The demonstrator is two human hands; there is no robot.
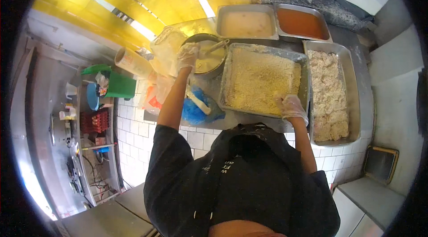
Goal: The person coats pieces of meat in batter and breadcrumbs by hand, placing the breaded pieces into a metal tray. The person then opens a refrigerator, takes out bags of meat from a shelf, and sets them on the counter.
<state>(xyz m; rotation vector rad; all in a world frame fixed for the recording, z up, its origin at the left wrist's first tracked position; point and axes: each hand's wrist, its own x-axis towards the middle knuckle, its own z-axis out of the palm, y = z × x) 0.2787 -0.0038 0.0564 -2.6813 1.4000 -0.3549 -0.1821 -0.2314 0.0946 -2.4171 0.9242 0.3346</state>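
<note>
Both hands wear clear plastic gloves. My left hand point(188, 55), its glove smeared with pale coating, is at the left rim of a dark round pot point(221, 67). Inside the pot is pale batter point(204, 65) with a metal utensil point(215, 47) leaning in it. A clear plastic bag point(164, 48) lies just left of that hand, and whether the hand grips anything is hard to see. My right hand point(292, 107) is at the near right corner of a metal tray point(224, 84), its fingertips in yellowish crumbs point(260, 78). The crumbs partly hide what those fingers do.
A deep steel pan point(351, 103) of breaded pieces point(329, 103) stands right. Behind are pans of pale liquid point(247, 24) and orange-red liquid point(301, 22). A blue plastic bag point(197, 104) with a white handle-like tool point(200, 101) lies near the front edge. A green bin point(120, 83) stands left.
</note>
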